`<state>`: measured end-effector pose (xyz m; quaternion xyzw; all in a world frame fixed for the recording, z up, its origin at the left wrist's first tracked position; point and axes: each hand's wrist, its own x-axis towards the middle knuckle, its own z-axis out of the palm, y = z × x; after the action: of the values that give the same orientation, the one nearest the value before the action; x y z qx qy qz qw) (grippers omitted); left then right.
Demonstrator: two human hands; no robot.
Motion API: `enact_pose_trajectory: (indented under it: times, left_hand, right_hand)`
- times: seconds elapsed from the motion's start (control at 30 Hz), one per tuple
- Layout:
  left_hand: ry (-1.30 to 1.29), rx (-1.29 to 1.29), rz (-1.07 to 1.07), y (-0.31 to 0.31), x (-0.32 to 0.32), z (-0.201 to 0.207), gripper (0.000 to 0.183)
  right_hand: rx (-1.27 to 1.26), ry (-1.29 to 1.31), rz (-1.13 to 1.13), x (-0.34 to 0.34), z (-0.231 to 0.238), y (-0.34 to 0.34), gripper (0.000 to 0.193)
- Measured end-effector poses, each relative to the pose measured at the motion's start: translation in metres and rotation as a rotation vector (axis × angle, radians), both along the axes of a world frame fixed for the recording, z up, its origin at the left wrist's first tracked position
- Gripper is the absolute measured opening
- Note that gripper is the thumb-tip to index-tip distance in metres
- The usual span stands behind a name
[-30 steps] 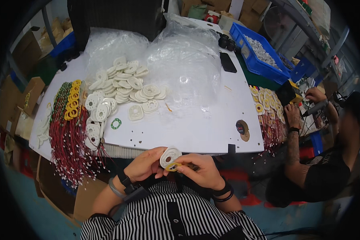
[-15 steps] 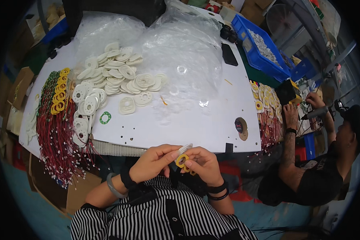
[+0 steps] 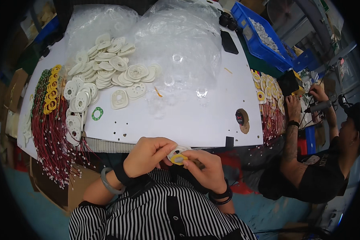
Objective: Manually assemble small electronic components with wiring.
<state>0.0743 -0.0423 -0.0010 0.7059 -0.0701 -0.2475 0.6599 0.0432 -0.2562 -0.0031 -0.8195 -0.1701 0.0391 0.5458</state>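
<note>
edge of the white tabletop (image 3: pixel 196 124) nearest the body passes behind both hands in this view, and its widest plain stretch lies between the heap of white discs (image 3: pixel 104 67) at left and the oval cutout (image 3: pixel 246 127) near the right side. the left hand (image 3: pixel 146 158) has thumb and fingers pinched together on one white disc (image 3: pixel 182 148); the right hand (image 3: pixel 206 168) has thumb and forefinger pressed close on one yellow ring (image 3: pixel 173 160), which overlaps the disc's lower part; whether it is seated cannot be told. both pieces are in front of the body, at the near edge. one blue bin (image 3: pixel 268 62) at far right holds many small pale parts (image 3: pixel 264 34). clear plastic bags (image 3: pixel 176 44) spread over the far side, their contents hard to make out. one green ring (image 3: pixel 97 113) lies near the heap, one dark phone (image 3: pixel 229 43) by the far right edge. red wires (image 3: pixel 54 140) hang over the left edge, below stacked yellow rings (image 3: pixel 52 93); the heaped discs overlap too much to count. two co-worker's hands (image 3: pixel 294 108) are at right.
</note>
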Motion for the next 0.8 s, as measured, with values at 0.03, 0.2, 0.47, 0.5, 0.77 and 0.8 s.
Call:
enact_pose_trajectory:
  times: [0.03, 0.2, 0.47, 0.5, 0.77, 0.8]
  left_hand:
    - [0.003, 0.002, -0.002, -0.001, -0.001, -0.001, 0.027]
    - [-0.073, 0.040, -0.019, -0.006, -0.002, 0.001, 0.024]
    - [-0.216, 0.092, -0.054, -0.007, -0.004, 0.012, 0.021]
    - [-0.225, 0.100, -0.062, -0.006, -0.004, 0.013, 0.021]
    - [-0.318, 0.139, -0.096, -0.006, -0.007, 0.014, 0.023]
    - [-0.330, 0.128, -0.113, -0.005, -0.008, 0.013, 0.025]
  right_hand:
    - [0.023, 0.019, -0.005, 0.001, -0.001, 0.001, 0.023]
    - [0.091, 0.125, -0.025, -0.002, -0.006, -0.002, 0.022]
    - [0.079, 0.061, 0.003, -0.003, -0.003, 0.000, 0.025]
    - [0.078, 0.063, 0.003, -0.004, -0.002, 0.000, 0.025]
    - [-0.114, -0.043, -0.100, -0.008, 0.002, 0.004, 0.032]
    - [-0.114, -0.043, -0.105, -0.010, 0.004, 0.006, 0.032]
